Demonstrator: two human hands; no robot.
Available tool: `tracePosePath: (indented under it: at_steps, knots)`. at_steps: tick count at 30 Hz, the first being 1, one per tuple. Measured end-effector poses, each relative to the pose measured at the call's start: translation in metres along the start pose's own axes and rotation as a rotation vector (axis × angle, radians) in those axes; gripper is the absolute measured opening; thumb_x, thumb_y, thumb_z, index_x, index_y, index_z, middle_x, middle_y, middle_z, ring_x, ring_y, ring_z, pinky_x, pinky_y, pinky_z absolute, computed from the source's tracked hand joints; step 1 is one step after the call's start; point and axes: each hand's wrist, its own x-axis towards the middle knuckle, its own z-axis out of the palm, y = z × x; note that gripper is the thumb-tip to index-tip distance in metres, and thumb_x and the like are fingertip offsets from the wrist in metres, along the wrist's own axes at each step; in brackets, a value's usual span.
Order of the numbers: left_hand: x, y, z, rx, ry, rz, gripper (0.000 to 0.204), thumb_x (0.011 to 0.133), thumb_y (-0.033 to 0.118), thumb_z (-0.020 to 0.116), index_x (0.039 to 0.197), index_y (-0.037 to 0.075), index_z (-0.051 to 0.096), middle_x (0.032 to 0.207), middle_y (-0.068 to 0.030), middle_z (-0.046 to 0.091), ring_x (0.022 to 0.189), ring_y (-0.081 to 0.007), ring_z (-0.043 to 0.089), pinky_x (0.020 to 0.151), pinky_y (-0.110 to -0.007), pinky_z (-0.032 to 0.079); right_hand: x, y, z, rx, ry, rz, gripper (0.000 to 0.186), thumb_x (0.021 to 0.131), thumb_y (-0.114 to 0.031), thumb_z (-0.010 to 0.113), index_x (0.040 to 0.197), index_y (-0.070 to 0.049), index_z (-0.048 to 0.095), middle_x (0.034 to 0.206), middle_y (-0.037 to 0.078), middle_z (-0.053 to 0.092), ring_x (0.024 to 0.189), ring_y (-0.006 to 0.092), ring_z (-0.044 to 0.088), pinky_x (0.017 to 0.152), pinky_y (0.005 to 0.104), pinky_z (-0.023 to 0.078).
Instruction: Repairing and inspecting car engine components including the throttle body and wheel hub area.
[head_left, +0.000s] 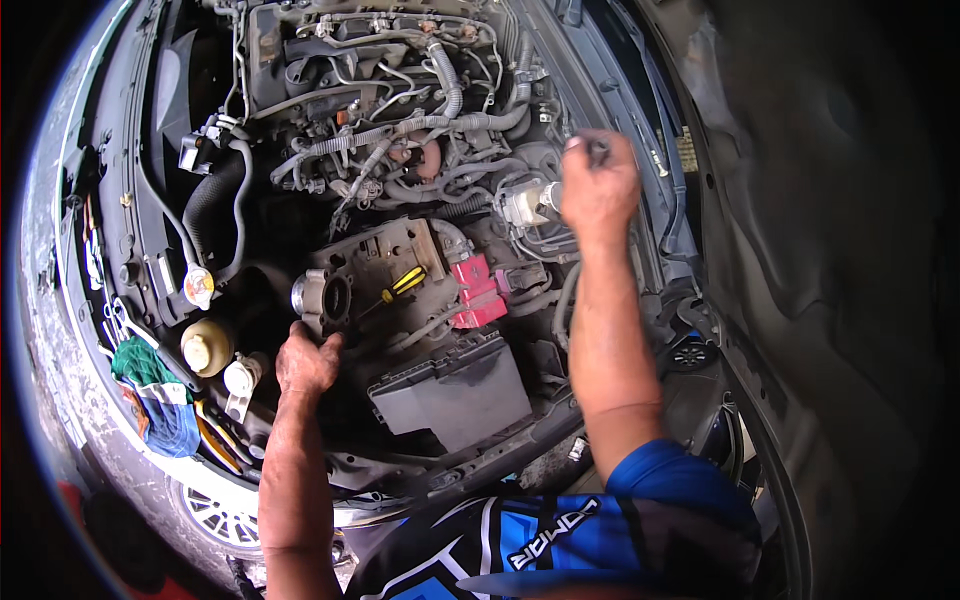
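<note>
My left hand (308, 362) grips a metal throttle body (312, 292) with a round bore, low in the middle-left of the engine bay. My right hand (603, 190) is raised at the right, beside the brake fluid reservoir (522, 210), with fingers curled around a small dark object (599, 151) that I cannot make out. Right of the throttle body, a yellow-and-black screwdriver (404, 283) lies on a bare tray (385, 250), near a red plastic terminal cover (475, 300).
Engine hoses and wiring (400, 130) fill the top. A grey fuse box (450, 390) sits below the middle. Tools and coloured rags (160, 420) lie along the left fender, by two pale reservoirs (207, 347). The raised hood (800, 250) takes up the right side.
</note>
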Motion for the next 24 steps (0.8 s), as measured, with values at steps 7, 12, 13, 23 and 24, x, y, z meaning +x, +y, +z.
tracePosePath:
  at_steps: [7, 12, 13, 23, 24]
  knots:
    - [0.001, 0.000, 0.003, 0.022, -0.023, 0.023, 0.057, 0.077, 0.041, 0.065, 0.113, -0.003, 0.056, 0.105, -0.0252, 0.067, 0.105, -0.0399, 0.062, 0.095, -0.045, 0.047, 0.090, 0.111, -0.017, -0.612, 0.034, -0.241, 0.017, 0.077, -0.016, 0.066, 0.092, -0.008, 0.062, 0.093, 0.014, 0.059, 0.084, 0.0363, 0.062, 0.074, 0.0456, 0.053]
    - [-0.001, 0.005, 0.000, 0.030, -0.056, 0.003, 0.061, 0.076, 0.042, 0.065, 0.116, -0.003, 0.055, 0.107, -0.0256, 0.066, 0.106, -0.0392, 0.062, 0.095, -0.045, 0.047, 0.120, 0.152, -0.018, -0.690, 0.124, -0.358, 0.019, 0.080, -0.019, 0.065, 0.090, -0.006, 0.058, 0.091, 0.016, 0.059, 0.087, 0.0374, 0.061, 0.075, 0.0462, 0.053]
    - [0.000, 0.006, -0.001, 0.031, -0.058, -0.005, 0.062, 0.076, 0.042, 0.065, 0.117, -0.002, 0.054, 0.107, -0.0258, 0.066, 0.106, -0.0392, 0.062, 0.095, -0.044, 0.047, 0.125, 0.161, -0.020, -0.650, 0.175, -0.441, 0.019, 0.079, -0.019, 0.065, 0.091, -0.006, 0.058, 0.091, 0.017, 0.060, 0.088, 0.0370, 0.061, 0.075, 0.0465, 0.052]
    - [-0.010, -0.012, -0.016, -0.201, -0.123, -0.028, 0.068, 0.075, 0.042, 0.063, 0.123, -0.004, 0.051, 0.111, -0.0280, 0.064, 0.109, -0.0399, 0.061, 0.096, -0.045, 0.047, 0.147, 0.208, 0.007, -0.777, -0.250, -0.390, 0.037, 0.093, -0.033, 0.058, 0.115, -0.004, 0.064, 0.105, 0.020, 0.065, 0.100, 0.0361, 0.061, 0.086, 0.0431, 0.049]
    - [-0.013, -0.014, -0.018, -0.233, -0.114, 0.007, 0.066, 0.074, 0.041, 0.063, 0.121, -0.004, 0.051, 0.108, -0.0280, 0.064, 0.107, -0.0405, 0.061, 0.095, -0.045, 0.047, 0.147, 0.202, 0.002, -0.810, -0.271, -0.290, 0.038, 0.093, -0.033, 0.058, 0.117, -0.004, 0.063, 0.107, 0.020, 0.064, 0.101, 0.0364, 0.060, 0.087, 0.0429, 0.049]
